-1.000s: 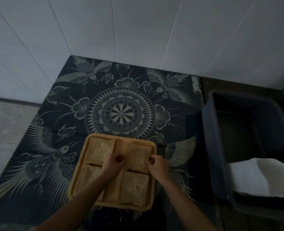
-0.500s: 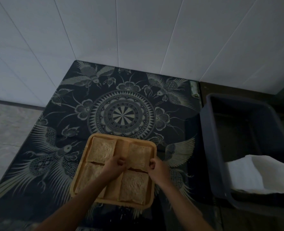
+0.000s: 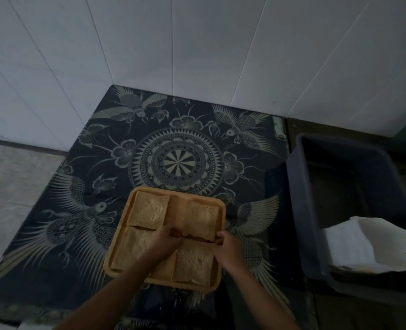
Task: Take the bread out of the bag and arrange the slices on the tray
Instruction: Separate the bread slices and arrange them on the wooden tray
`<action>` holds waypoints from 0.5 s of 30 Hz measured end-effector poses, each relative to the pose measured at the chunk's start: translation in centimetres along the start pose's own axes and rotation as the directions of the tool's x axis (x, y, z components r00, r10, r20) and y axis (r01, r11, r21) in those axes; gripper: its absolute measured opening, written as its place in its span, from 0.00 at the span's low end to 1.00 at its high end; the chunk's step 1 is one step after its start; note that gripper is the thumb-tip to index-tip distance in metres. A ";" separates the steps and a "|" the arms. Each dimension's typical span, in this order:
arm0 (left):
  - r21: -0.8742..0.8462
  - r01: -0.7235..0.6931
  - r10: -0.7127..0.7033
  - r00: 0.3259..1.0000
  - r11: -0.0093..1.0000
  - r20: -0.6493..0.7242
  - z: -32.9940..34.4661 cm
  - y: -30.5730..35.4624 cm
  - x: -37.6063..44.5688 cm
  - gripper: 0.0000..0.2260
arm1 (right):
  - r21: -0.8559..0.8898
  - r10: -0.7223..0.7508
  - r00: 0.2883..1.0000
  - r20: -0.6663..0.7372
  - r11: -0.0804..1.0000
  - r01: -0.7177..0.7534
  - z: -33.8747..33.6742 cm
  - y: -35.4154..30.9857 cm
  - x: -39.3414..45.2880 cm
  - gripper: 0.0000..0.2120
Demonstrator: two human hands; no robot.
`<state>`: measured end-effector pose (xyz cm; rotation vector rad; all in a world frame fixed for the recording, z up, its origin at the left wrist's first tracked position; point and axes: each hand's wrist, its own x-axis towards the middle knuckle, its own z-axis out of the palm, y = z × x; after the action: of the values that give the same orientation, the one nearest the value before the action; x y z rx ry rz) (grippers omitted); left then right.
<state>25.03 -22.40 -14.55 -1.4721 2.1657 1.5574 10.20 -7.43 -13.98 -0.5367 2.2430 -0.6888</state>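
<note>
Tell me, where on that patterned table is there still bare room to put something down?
The far half of the dark bird-patterned tabletop, between the white tiled wall and the square wooden tray, is bare. So is the strip left of the tray. The tray is crowded: four bread slices plus the left hand and right hand.

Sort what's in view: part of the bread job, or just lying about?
In the job:
- square wooden tray
- four tan bread slices, e.g. far-left slice
- left hand and right hand, pinching the far-right slice

Lying about:
- dark grey plastic bin
- white paper inside it
- patterned dark tablecloth
</note>
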 end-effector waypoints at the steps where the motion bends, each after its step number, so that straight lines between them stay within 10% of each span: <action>1: 0.001 -0.002 0.002 1.000 1.000 -0.010 -0.1 0.1 0.1 0.10 | 0.002 -0.006 1.000 -0.013 1.000 0.006 0.0 -0.1 0.1 0.17; 15: -0.028 -0.025 0.023 0.999 0.999 -0.044 -0.2 0.3 0.6 0.14 | 0.003 -0.050 0.996 -0.078 0.999 0.050 0.5 -0.5 -0.3 0.07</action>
<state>24.59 -22.96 -14.53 -1.5075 2.2016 1.5854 10.85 -7.86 -13.81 -0.5742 2.3065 -0.7520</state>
